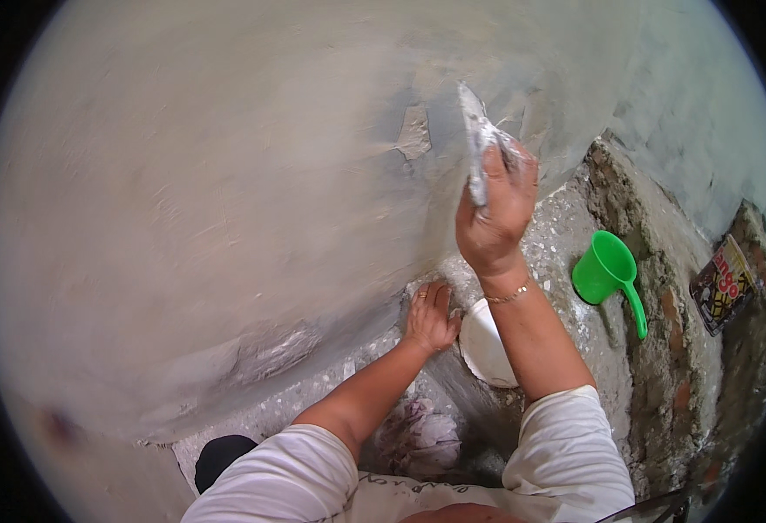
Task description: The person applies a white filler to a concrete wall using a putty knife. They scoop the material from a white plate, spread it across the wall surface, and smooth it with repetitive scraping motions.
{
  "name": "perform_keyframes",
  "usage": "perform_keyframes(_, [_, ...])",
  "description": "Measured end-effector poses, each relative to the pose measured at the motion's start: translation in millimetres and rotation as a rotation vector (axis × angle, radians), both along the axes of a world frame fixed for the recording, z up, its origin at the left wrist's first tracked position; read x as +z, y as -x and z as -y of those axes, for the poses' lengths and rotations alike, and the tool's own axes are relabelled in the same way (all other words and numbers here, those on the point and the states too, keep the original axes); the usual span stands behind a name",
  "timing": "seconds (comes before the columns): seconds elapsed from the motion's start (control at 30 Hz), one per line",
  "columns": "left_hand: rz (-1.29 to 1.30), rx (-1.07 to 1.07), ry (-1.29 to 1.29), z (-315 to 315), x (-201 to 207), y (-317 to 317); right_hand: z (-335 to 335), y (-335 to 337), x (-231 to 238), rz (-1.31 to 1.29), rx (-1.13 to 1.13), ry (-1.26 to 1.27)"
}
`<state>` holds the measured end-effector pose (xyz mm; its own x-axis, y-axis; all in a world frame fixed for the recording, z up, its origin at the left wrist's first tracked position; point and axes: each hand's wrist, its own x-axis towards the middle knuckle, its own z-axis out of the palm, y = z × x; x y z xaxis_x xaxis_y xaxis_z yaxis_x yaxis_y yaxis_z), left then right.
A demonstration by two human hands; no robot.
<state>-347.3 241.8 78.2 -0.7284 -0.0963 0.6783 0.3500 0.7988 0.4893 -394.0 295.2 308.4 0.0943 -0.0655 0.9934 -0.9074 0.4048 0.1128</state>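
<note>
My right hand point(501, 205) is raised in front of the plastered wall point(226, 157) and grips a putty knife point(477, 131) whose flat blade is smeared with white putty; its handle is mostly hidden by my fingers. Right beside the blade, the wall bears a paler, rough-edged patch point(415, 132). Lower down, my left hand point(433, 318) rests on the speckled step at the wall's foot, fingers stretched out, holding nothing. Between my left hand and right forearm sits a round white tub point(486, 344), partly covered by that forearm.
A green plastic dipper point(605, 268) stands on the step to the right. Beyond it run rough, unfinished steps point(653, 305) with a dark printed packet point(723, 286) on them. A crumpled whitish bag point(422, 436) lies below my arms, near my body.
</note>
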Motion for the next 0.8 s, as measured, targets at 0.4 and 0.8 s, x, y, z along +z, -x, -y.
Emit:
perform_keyframes(0.4, [0.027, -0.020, 0.115, 1.7, -30.3, 19.1, 36.0, -11.9, -29.7, 0.060, -0.177, -0.271])
perform_keyframes(0.8, [0.032, 0.014, 0.026, 3.5, -6.4, -2.6, -17.2, -10.7, 7.8, 0.366, 0.213, -0.011])
